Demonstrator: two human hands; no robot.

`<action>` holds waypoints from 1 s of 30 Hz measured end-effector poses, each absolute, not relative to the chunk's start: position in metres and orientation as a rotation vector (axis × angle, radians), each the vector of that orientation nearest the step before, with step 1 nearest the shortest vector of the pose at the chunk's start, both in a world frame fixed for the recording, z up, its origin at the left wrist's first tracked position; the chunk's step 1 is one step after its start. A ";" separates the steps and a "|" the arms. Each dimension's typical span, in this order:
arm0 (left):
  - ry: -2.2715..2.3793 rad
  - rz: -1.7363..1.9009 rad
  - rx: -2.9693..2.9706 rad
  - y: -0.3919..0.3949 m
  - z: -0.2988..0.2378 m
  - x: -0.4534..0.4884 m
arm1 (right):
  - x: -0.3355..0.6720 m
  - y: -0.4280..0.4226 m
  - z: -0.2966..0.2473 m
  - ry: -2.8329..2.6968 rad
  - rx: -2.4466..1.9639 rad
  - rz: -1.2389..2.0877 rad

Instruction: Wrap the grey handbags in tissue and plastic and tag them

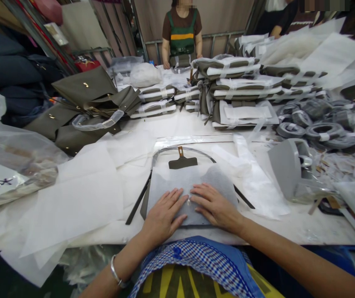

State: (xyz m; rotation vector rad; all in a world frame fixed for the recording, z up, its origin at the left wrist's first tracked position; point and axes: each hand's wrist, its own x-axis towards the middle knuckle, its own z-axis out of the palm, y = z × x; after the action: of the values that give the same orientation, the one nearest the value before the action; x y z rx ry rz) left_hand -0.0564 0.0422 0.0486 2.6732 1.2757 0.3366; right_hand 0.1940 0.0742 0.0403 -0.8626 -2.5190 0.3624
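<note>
At the near edge of the desk (320, 223), straight ahead of the wearer, a dark grey-green bag (144, 207) lies flat under a thin, whitish, see-through sheet (161, 180). Its tab (182, 163) with a brass-coloured fitting pokes out at 12 o'clock, inside the arc of a plastic-wrapped handle (192, 148); dark strap ends slant out at 8 and 4 o'clock.

The left hand (165, 211) and right hand (213, 205) both lie flat on the sheet, fingers slightly spread, gripping nothing, fingertips near each other at the middle.

Around the bag, white paper (78, 207) overlaps at 9 o'clock, and a clear plastic sack (37, 145) with a handwritten label sits beyond it. More dark bags (84, 91) heap at 10 o'clock; padded, wrapped stacks (242, 93) rise at 1. Grey coils (324, 130) pile at 2, with a grey device (284, 167) nearer, between 2 and 3.

At 12 o'clock, across the desk, a person in a green apron (182, 39) stands before metal rails (217, 39).
</note>
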 end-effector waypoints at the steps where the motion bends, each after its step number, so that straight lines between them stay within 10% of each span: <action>1: 1.274 0.344 2.673 0.042 0.048 -0.056 | 0.194 0.074 0.041 -2.530 -0.869 0.355; 30: 1.293 0.271 2.712 0.042 0.044 -0.055 | 0.192 0.071 0.034 -2.589 -0.874 0.282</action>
State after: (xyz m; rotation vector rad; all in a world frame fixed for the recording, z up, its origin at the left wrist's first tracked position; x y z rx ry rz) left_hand -0.0549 0.0423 0.0436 2.7115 1.2933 0.2712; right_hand 0.1921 0.0710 0.0343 -0.8745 -2.5893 0.2823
